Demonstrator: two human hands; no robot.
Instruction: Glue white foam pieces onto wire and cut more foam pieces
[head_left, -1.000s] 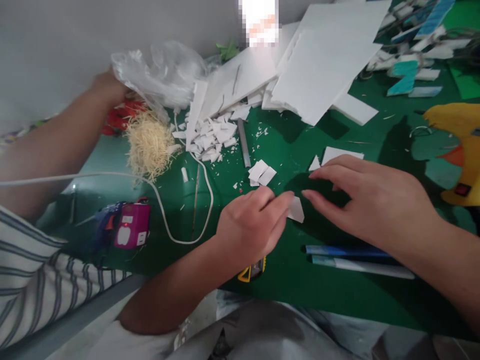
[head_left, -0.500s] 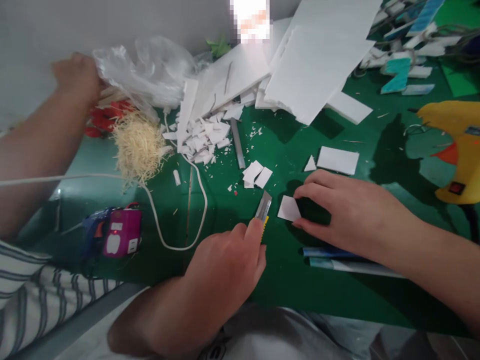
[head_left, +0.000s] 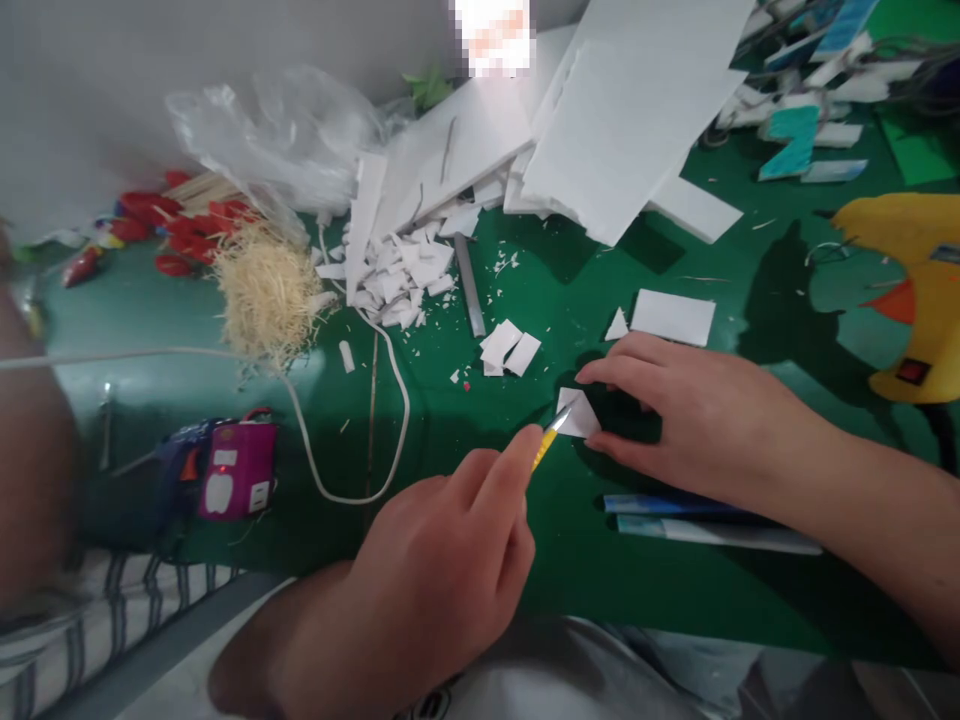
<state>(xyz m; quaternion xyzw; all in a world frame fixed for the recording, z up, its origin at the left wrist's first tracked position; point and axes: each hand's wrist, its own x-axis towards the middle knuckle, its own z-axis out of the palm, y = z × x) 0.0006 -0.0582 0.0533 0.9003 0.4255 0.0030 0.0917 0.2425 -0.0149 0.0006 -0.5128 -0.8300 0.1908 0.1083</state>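
Note:
My left hand (head_left: 457,540) is closed round a yellow utility knife (head_left: 547,445); its blade tip lies over a small white piece of foam board (head_left: 576,420) on the green table. From the right, my right hand (head_left: 675,400) steadies that piece, with the thumb at its lower right corner and the index finger by its upper edge. Just beyond my right hand are a white triangle (head_left: 617,325) and a white rectangle (head_left: 673,317). Several small cut pieces (head_left: 510,348) lie further left. Below my right wrist rest two blue-and-white strips (head_left: 712,535), partly in shadow.
A yellow glue gun (head_left: 907,290) stands at the right. Large white boards (head_left: 622,120), a scrap heap (head_left: 405,275), a grey stick (head_left: 469,285) and a straw bundle (head_left: 266,290) lie behind. A white cable (head_left: 405,400) loops left, near a magenta box (head_left: 238,470). Another person's arm (head_left: 30,460) is at the left edge.
My left hand has left the white piece, picked up the utility knife and brought its blade onto the piece. My right hand has moved to the piece. The other person's arm has drawn back left.

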